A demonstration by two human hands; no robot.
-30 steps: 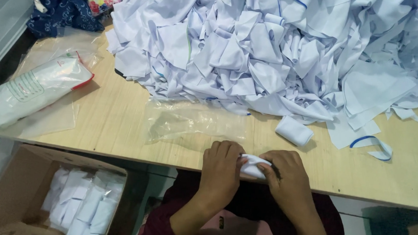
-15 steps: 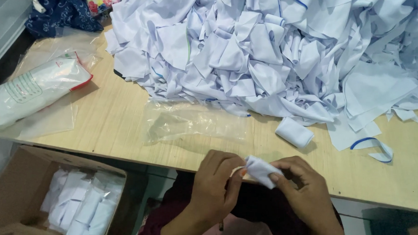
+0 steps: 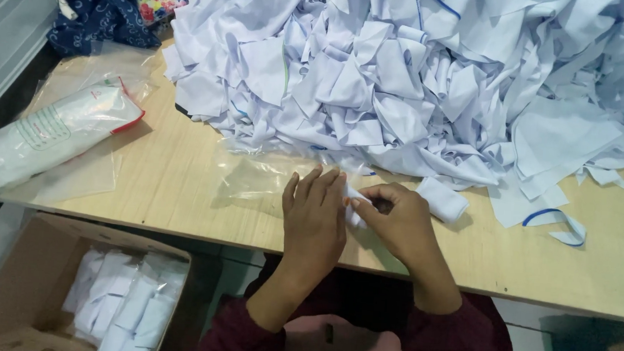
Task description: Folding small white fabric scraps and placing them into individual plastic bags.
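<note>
Between both hands, left hand (image 3: 315, 218) and right hand (image 3: 400, 223) pinch a small white cloth (image 3: 354, 206).

Even, fairly bright overhead light, soft shadows under the hands, glare on clear plastic, edges slightly soft

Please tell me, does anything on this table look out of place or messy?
Mostly no. The big pile of white cloth pieces is loose and untidy, and one piece with blue trim lies apart from it near the table edge. Both hands, left hand and right hand, hold a small folded white cloth.
</note>
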